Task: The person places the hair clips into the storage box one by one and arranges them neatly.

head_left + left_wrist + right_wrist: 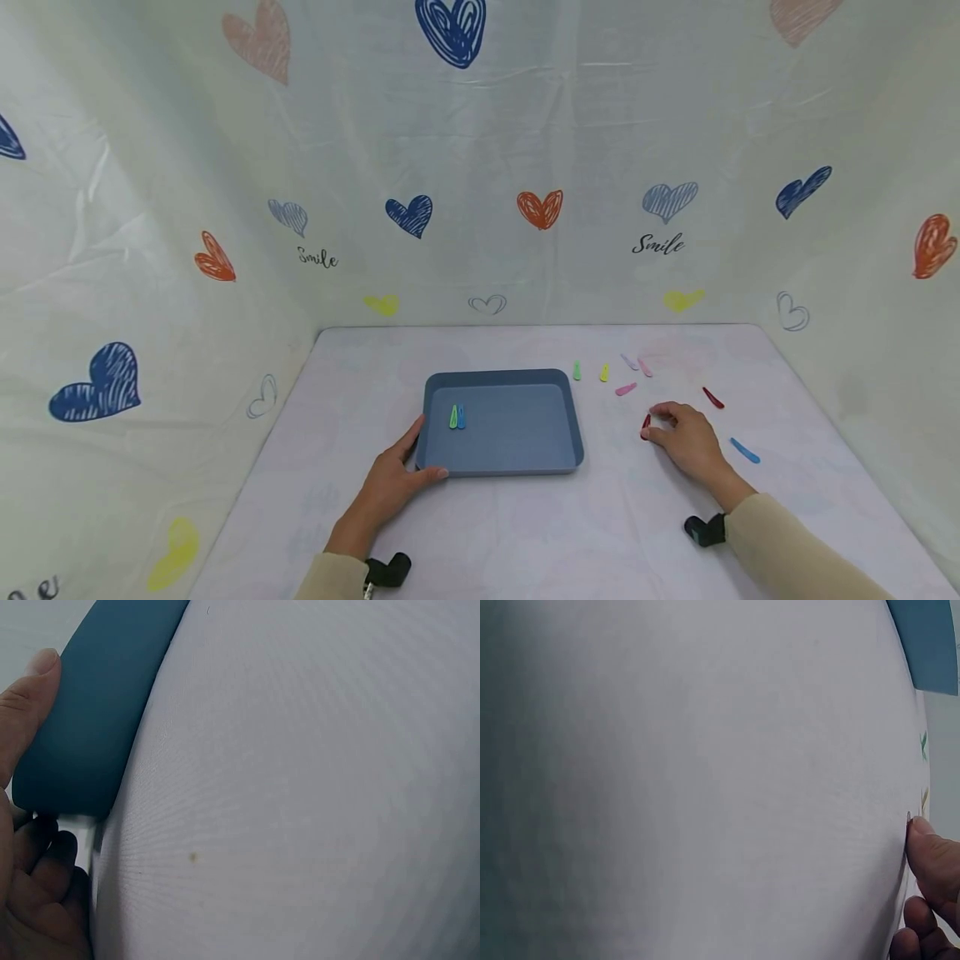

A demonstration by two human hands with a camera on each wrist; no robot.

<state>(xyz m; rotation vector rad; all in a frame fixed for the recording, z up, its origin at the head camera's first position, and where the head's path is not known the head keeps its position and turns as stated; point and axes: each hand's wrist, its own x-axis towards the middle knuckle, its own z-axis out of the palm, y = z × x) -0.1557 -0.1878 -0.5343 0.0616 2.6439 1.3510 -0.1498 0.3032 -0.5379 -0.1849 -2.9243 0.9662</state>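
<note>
A blue-grey rectangular tray (517,429) lies on the white table. Inside it, towards the left, a green hair clip (453,417) and a blue hair clip (461,417) sit side by side. My left hand (393,483) grips the tray's near left corner, thumb at the near side and fingers along the left side. In the left wrist view the thumb (34,697) lies against the tray wall (97,712). To the right of the tray, my right hand (690,442) pinches a red hair clip (645,427) between thumb and fingers, close to the tabletop.
Behind the right hand lie a green clip (577,371), a yellow clip (604,372), a lilac clip (628,362) and pink clips (626,389). A dark red clip (712,397) and a blue clip (745,450) lie farther right. Heart-printed sheeting (480,258) surrounds the table.
</note>
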